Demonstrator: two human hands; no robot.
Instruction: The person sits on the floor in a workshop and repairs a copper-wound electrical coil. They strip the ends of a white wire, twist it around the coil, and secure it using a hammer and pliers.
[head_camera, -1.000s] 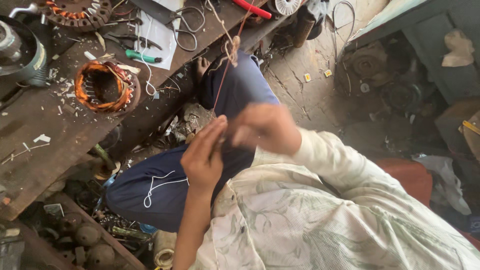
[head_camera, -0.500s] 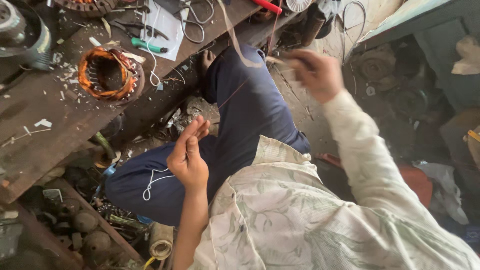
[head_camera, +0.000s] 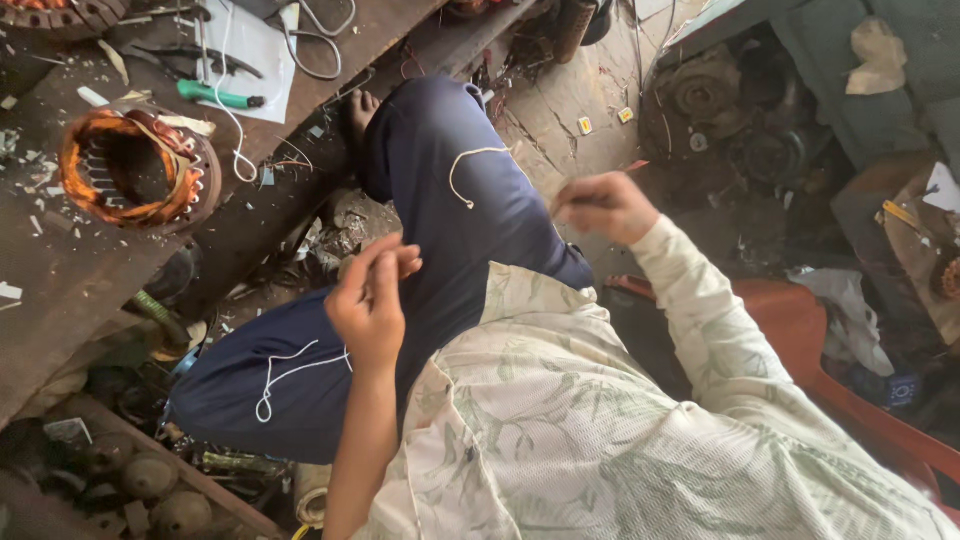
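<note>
Over the dark blue trousered lap (head_camera: 450, 190), both hands have drawn apart: left hand (head_camera: 372, 300) pinches something thin, right hand (head_camera: 607, 205) is closed. White string pieces (head_camera: 285, 372) now lie there; copper-wound stator ring (head_camera: 135, 170) sits on the wooden counter (head_camera: 60, 270) left.

A white sheet of paper (head_camera: 250, 55) lies flat on the wooden bench (head_camera: 60, 260), well up and left of the left hand (head_camera: 370, 305). Two small yellow-and-white square tags (head_camera: 584, 126) lie on the floor just above the right hand (head_camera: 605, 205).
</note>
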